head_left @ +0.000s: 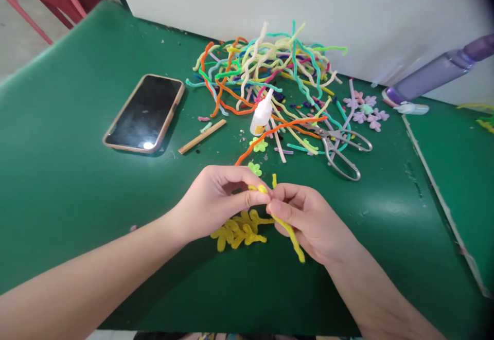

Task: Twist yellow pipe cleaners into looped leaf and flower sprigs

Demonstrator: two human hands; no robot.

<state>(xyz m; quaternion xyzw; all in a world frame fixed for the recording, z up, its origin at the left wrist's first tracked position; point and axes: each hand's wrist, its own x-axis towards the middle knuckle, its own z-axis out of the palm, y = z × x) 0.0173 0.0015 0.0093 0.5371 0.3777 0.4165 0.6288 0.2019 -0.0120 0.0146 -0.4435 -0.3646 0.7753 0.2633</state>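
Note:
Both hands meet over the front of the green table, pinching one yellow pipe cleaner (290, 233). My left hand (219, 196) grips its bent end between thumb and forefinger. Right beside it, my right hand (304, 216) pinches the stem, whose straight tail hangs down toward the table. A short yellow tip sticks up between the hands. Under my left hand lies a bunch of yellow pipe-cleaner shapes (239, 229), partly hidden by the fingers. Just beyond the fingertips are light green pipe-cleaner flowers (259, 144) and an orange pipe cleaner (278, 126).
A heap of coloured pipe cleaners (266, 62) lies by the white wall. Before it stand a white glue bottle (261, 116) and metal scissors (339, 142). Left are a phone (144, 111) and a wooden stick (203, 137); right, purple flowers (365, 111) and a purple bottle (432, 75).

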